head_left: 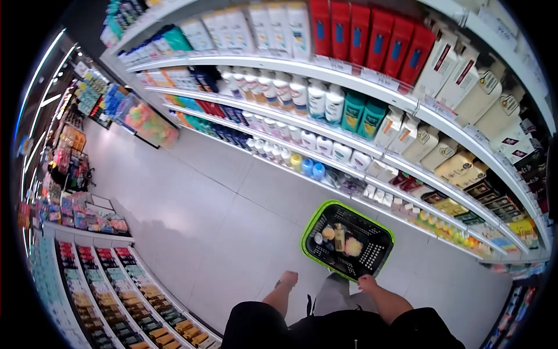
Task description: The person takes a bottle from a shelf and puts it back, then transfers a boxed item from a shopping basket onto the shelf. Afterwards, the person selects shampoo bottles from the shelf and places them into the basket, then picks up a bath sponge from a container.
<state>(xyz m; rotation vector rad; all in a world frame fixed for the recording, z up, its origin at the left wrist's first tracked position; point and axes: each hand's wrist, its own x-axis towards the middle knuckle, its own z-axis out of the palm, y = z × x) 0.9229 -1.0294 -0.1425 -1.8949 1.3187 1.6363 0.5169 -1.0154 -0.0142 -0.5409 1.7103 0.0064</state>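
My right hand (366, 283) is closed on the near edge of a black shopping basket (381, 264) with a bright green rim; whether it grips the rim or a handle is too small to tell. Inside lie a pale pink bath puff (353, 246), a light yellowish bottle (340, 237), a round cream-coloured item (328, 233) and a small pale item (318, 238). My left hand (288, 279) hangs to the left of the basket, apart from it, fingers curled in, with nothing visible in them. A dark band shows at that wrist.
A long shelf unit (372, 152) with bottles, red packs (349, 32) and boxes runs across the front and right. Another product shelf (110, 291) stands at lower left. A bin of colourful puffs (150, 122) sits at the aisle's far end. Pale tiled floor (215, 215) lies between.
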